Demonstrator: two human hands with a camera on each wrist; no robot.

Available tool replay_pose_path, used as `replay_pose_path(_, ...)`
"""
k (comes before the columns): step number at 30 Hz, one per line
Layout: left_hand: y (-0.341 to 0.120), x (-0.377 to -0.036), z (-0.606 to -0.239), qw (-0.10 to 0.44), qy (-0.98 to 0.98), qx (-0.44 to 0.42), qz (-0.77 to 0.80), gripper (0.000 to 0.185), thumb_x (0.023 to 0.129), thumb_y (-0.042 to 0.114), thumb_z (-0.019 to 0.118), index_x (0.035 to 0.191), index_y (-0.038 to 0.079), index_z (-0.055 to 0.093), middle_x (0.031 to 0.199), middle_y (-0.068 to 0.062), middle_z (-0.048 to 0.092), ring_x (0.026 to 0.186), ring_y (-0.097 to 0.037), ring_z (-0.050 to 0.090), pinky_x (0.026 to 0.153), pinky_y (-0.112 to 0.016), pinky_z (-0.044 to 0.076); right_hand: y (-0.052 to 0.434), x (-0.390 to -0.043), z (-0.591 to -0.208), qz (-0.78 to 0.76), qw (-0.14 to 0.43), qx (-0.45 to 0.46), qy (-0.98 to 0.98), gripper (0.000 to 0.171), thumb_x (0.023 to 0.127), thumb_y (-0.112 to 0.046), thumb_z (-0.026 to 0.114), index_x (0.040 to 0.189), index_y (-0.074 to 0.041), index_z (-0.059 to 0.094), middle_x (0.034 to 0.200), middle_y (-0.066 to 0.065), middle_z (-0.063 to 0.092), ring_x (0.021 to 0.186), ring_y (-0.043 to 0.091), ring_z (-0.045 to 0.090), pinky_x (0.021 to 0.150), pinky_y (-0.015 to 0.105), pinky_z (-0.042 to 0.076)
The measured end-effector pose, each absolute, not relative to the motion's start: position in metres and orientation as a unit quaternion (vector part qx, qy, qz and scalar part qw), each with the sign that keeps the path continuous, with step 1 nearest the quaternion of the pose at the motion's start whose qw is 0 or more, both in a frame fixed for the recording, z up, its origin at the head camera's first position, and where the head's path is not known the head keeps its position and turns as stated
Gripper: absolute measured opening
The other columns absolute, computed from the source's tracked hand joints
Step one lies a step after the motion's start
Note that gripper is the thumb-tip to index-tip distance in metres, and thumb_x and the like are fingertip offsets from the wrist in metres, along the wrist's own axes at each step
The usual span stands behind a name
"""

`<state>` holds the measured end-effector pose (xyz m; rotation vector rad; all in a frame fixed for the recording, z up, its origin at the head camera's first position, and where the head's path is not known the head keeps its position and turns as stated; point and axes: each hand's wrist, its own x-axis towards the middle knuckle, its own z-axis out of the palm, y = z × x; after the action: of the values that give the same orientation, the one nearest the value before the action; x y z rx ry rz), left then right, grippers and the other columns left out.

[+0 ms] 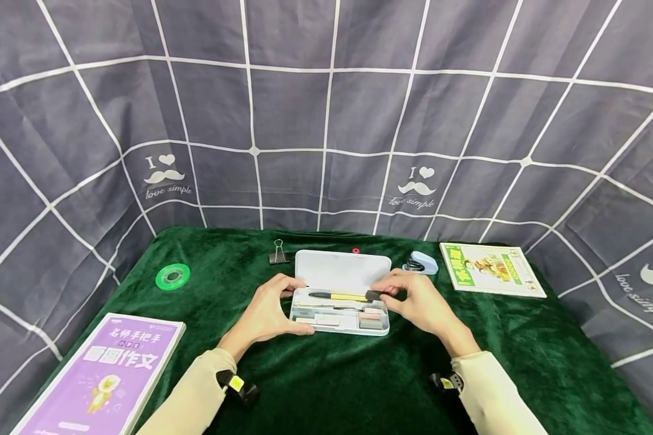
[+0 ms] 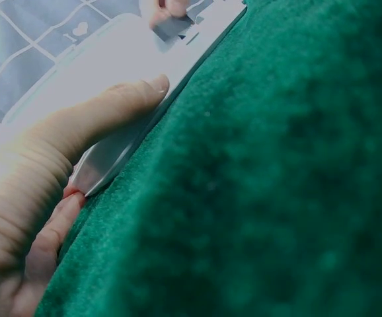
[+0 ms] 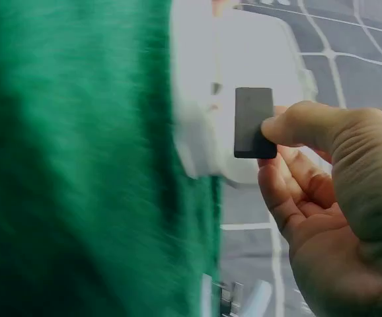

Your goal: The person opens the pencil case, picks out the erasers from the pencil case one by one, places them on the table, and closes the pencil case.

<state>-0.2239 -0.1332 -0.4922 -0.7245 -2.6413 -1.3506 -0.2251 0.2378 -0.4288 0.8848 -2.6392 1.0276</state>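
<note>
Here right hand (image 1: 421, 302) pinches black eraser (image 3: 253, 123); left hand (image 1: 266, 314) grips pencil case (image 1: 340, 293).

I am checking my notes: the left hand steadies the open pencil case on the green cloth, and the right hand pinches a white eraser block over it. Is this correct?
One detail is wrong: the block pinched by the right hand is black, as the right wrist view shows. Otherwise correct: the left hand steadies the open pencil case on the green cloth.

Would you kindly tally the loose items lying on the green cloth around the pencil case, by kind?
Books: 2, purple and green
Tape roll: 1
Binder clip: 1
Stapler: 1
Total: 5
</note>
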Motion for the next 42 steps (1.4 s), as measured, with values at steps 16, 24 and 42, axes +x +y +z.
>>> replay_pose_path(16,-0.132,-0.223,-0.492,0.036,-0.861,-0.234,-0.451,0.088,0.065,0.040,0.112,0.138,0.012,0.072,0.128,-0.002,0.065,0.126,-0.023,0.068,0.112,-0.036,0.061,0.359,-0.203,-0.440,0.290,0.142,0.204,-0.924,0.036,0.086,0.009,0.085,0.108,-0.019,0.088,0.098,-0.008,0.072,0.086,0.007,0.060,0.075,0.015,0.050)
replay_pose_path(24,-0.131,-0.225,-0.494,0.031,-0.860,-0.236,-0.451,0.087,0.066,0.040,0.112,0.138,0.012,0.072,0.125,0.000,0.064,0.125,-0.021,0.068,0.113,-0.036,0.060,0.375,-0.198,-0.451,0.291,0.089,0.228,-0.925,0.037,0.083,0.009,0.091,0.104,-0.021,0.087,0.095,-0.007,0.071,0.082,0.009,0.063,0.071,0.019,0.056)
replay_pose_path(42,-0.133,-0.224,-0.492,0.031,-0.861,-0.232,-0.452,0.088,0.065,0.043,0.111,0.138,0.013,0.072,0.125,0.001,0.064,0.125,-0.020,0.068,0.114,-0.036,0.060,0.295,-0.215,-0.421,0.423,0.072,0.260,-0.865,0.032,0.094,0.005,0.085,0.124,-0.008,0.081,0.113,0.016,0.081,0.097,0.017,0.078,0.088,0.029,0.067)
